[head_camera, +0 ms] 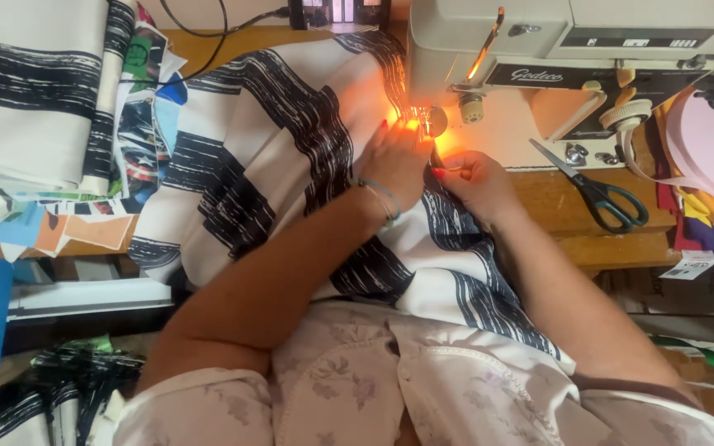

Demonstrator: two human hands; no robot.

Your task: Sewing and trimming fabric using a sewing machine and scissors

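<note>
Head view, two hands, left hand (397, 158) flat on one striped fabric (266, 157), right hand (474, 177) fingers pinching it, one scissors (597, 188)

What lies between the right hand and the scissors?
Head view: only bare wooden table between right hand and scissors.

Count on the desk (555, 194): one sewing machine (580, 49), one pair of scissors (597, 192), one black-and-white striped cloth (274, 140) under the needle, two hands, left hand (397, 161) and right hand (477, 183), one wristband (380, 196).
</note>
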